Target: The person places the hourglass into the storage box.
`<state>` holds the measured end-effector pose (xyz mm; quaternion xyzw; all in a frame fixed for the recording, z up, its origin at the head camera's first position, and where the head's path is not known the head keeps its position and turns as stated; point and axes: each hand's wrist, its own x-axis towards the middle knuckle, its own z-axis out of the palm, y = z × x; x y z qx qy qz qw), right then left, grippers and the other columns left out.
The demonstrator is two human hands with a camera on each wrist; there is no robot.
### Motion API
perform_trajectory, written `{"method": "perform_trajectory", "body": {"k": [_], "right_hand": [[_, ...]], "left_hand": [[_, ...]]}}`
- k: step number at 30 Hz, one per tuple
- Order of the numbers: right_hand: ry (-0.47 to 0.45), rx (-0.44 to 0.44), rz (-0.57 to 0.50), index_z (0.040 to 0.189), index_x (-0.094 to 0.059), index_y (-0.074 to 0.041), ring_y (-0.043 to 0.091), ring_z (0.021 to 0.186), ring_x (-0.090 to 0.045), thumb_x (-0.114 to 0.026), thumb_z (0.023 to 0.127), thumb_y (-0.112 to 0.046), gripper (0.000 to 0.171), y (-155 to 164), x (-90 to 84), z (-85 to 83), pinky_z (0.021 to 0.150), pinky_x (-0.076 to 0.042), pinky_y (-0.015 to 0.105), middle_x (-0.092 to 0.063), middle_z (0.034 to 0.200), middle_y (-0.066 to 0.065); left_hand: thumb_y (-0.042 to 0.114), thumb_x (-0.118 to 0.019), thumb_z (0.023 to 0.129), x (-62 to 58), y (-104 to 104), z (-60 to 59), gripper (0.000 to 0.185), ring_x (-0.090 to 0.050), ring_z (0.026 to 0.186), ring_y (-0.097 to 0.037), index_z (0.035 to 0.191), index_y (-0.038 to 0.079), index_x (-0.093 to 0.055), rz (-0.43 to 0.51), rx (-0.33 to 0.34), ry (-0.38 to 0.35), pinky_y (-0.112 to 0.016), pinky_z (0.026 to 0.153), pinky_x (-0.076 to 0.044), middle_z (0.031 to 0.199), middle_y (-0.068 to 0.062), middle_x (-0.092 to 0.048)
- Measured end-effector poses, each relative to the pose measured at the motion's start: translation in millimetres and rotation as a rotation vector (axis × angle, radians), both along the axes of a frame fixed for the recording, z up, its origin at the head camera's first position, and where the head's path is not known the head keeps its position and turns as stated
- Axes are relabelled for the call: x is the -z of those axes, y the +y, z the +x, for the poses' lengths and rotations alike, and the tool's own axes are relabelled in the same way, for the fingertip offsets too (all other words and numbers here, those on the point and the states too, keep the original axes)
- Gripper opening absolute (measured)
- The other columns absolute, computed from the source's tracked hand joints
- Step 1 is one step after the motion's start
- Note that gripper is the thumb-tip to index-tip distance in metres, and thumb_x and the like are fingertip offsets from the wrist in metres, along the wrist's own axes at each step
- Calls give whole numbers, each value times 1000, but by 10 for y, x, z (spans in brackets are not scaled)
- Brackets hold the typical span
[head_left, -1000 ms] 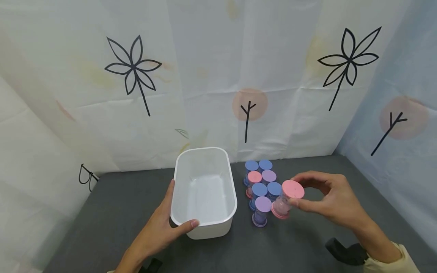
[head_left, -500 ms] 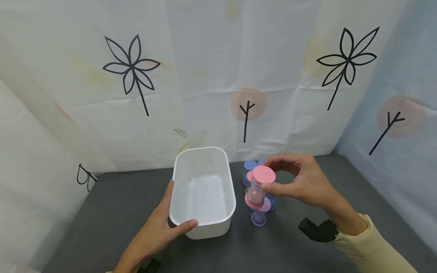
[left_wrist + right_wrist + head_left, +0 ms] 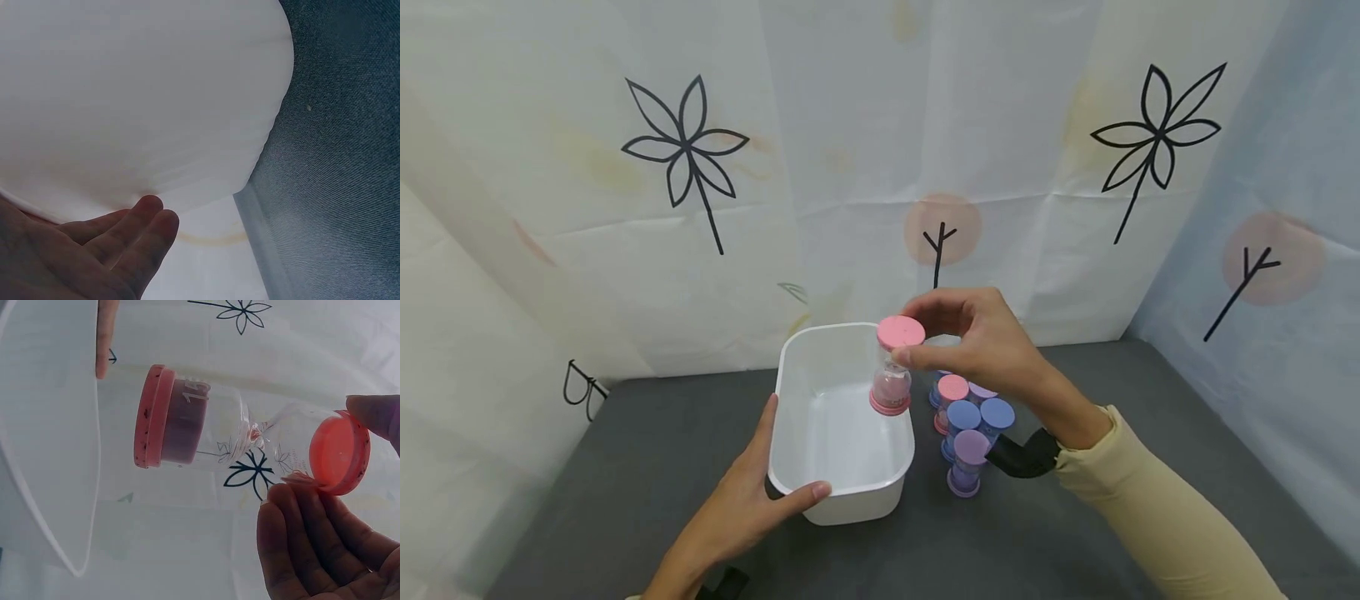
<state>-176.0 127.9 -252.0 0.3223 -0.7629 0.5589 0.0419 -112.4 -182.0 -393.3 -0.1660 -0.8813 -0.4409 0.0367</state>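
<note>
Backdrop, head view: pale fabric printed with black flowers hangs behind a dark grey tabletop (image 3: 625, 467).
Bin, head view: white plastic bin (image 3: 842, 500) stands on the tabletop, nothing inside it.
Left hand, head view: left hand (image 3: 752, 500) grips the bin's near-left corner, thumb hooked over the rim.
Right hand, head view: right hand (image 3: 981, 346) pinches the top cap of a pink sand timer (image 3: 893, 367), held upright above the bin's far-right corner.
Other timers, head view: cluster of sand timers (image 3: 970, 417) stands just right of the bin.
Left wrist view: fingers (image 3: 125, 234) lie curled against the bin's white underside (image 3: 137, 94).
Right wrist view: fingertips (image 3: 300, 506) clasp the timer's pink cap (image 3: 340, 453); pink sand sits at the far end.
</note>
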Motion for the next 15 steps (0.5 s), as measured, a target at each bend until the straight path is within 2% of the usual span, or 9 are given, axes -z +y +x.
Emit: {"method": "perform_trajectory", "body": {"k": [5,10,15], "right_hand": [[-47,-9,-13,108,-76,-9,24,91,-71,-86,80,-14,30,-193,2,-161,83,-56,39,-74,100,5],[-69,-42,-25,106,-76,-8,24,88,-72,-87,80,-14,29,-405,88,-339,81,-56,38,-75,97,5],[-88,-46,10,105,-76,-6,22,85,-72,-87,79,-14,29,-605,194,-491,80,-57,37,-75,95,4]], "left_hand": [[47,-84,82,-4,9,-7,117,-46,132,-18,164,31,-2,10,6,-7,-56,101,-42,159,4,-36],[47,-83,82,-4,5,-10,117,-47,131,-17,164,32,-1,14,10,-14,-55,100,-42,159,5,-35],[46,-83,83,-3,-9,-2,116,-48,129,-13,164,31,-1,1,21,3,-46,102,-43,156,9,-38]]}}
